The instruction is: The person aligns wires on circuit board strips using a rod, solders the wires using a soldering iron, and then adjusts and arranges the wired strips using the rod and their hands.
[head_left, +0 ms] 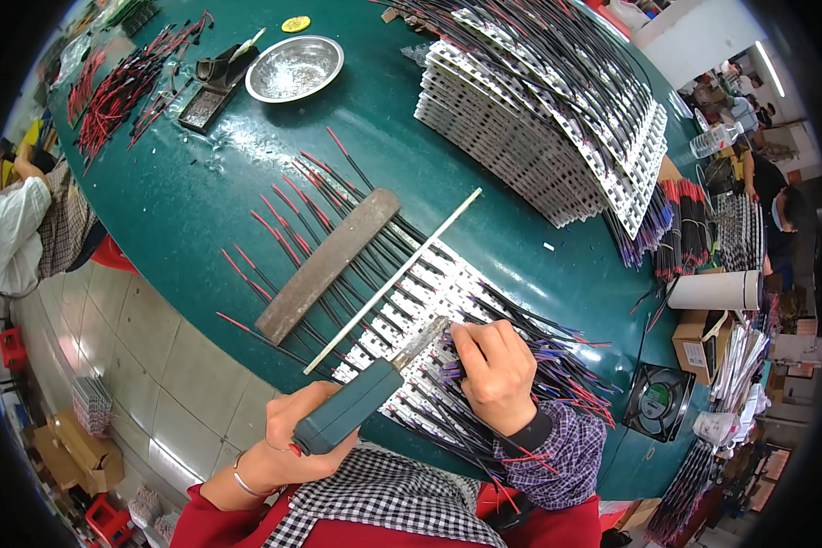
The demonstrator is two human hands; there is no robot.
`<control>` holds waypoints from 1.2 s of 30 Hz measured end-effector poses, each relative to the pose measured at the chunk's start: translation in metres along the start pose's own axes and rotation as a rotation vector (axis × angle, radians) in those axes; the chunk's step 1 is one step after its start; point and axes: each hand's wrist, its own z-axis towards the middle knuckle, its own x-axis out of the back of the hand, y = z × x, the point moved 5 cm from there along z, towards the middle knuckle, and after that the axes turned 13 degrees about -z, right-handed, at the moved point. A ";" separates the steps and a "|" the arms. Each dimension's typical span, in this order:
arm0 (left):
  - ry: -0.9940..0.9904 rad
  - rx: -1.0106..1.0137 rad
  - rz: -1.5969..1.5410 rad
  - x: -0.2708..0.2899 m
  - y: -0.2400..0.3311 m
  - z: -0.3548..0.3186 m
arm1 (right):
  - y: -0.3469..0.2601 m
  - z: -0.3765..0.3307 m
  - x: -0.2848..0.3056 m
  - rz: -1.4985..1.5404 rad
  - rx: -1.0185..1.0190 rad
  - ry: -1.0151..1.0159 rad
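Note:
My left hand (pixel 306 431) grips a dark green tool handle (pixel 349 408) with a blunt metal shaft, which looks like a soldering iron. Its tip points at a white panel of small modules (pixel 429 283) lying flat on the green table. Close beside that tip, the fingers of my right hand (pixel 498 374) are pinched on a thin wire among the dark wires (pixel 557 361) at the panel's right side. Black and red wires fan out leftward under a brown flat bar (pixel 329 265). A pale thin rod (pixel 393 281) lies across the panel.
A tall stack of white panels (pixel 511 137) with wires stands at the back right. Farther left are a metal bowl (pixel 294 69), a black box (pixel 212 99) and loose red wires (pixel 119 100). A fan (pixel 658 402) sits at the right edge. Another person (pixel 27 219) is at left.

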 end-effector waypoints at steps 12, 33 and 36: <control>-0.038 0.099 -0.044 -0.002 -0.003 0.002 | -0.001 0.002 0.001 -0.011 0.028 0.017; -0.057 0.067 0.004 -0.002 0.023 0.018 | -0.007 0.001 0.003 -0.053 0.055 0.032; -0.096 0.149 0.020 -0.001 0.022 0.015 | -0.008 0.001 0.003 -0.056 0.058 0.039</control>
